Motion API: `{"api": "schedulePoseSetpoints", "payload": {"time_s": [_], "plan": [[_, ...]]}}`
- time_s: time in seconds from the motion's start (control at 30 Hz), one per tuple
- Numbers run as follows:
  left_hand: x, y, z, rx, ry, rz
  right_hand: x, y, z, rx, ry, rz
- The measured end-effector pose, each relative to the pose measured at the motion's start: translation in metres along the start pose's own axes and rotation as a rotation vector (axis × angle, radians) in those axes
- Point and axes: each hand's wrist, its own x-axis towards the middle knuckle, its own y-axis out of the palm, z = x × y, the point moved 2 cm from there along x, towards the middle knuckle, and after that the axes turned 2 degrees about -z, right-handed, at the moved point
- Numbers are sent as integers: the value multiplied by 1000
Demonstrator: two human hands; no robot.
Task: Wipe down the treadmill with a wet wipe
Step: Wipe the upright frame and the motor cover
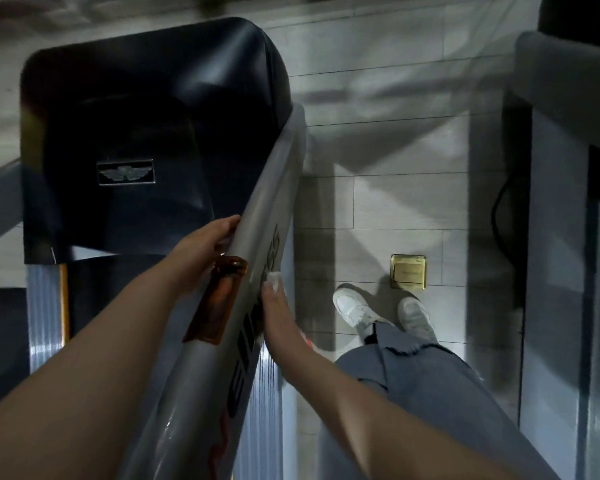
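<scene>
A silver treadmill upright (267,188) slants from the lower middle up to the black motor cover (146,126). It bears dark lettering and an orange sticker (219,299). My left hand (205,247) grips the upright's left edge just above the sticker. My right hand (274,310) lies flat against the upright's right side and presses a small white wet wipe (273,280) onto the lettering under its fingertips.
My legs in grey trousers and white shoes (354,308) stand on the pale tiled floor right of the treadmill. A brass floor socket (408,271) sits by the shoes. Another grey machine (565,237) with a black cable stands at the right.
</scene>
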Motion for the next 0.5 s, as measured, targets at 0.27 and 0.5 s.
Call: {"api": "schedulePoseSetpoints", "payload": {"time_s": [0.27, 0.5], "plan": [[-37, 10, 9, -66, -70, -122, -38, 0, -3, -90, -208, 68], [-73, 5, 5, 330, 47, -172, -86, 20, 24, -288, -313, 140]]}}
